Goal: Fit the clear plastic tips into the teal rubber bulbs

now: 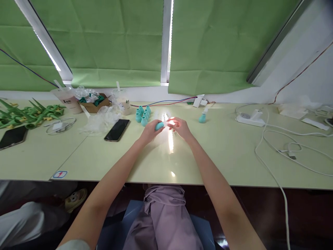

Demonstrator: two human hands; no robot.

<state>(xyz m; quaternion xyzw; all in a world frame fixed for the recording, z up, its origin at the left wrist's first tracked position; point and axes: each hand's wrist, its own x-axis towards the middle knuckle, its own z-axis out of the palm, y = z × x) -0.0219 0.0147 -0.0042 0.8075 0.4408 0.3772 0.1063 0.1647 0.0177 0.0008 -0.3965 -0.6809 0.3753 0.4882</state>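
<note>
My left hand (151,131) is closed around a teal squeeze bulb (159,126), held on its side just over the table. My right hand (180,127) pinches a small clear nozzle (165,123) at the bulb's mouth; glare hides whether it is seated in it. Several more teal bulbs (144,120) stand grouped beyond my left hand, mouths up. Off to the right stands a teal bulb with a clear nozzle on top (202,118). Small clear pieces lie in the bright glare behind my hands, too washed out to make out.
Left of my hands lie a black phone (117,130), a crumpled plastic bag (101,119), a cardboard box (97,106) and two drink cups (122,102). A power strip (250,119) and white cables (275,139) spread on the right. Another person's leg (33,218) shows lower left.
</note>
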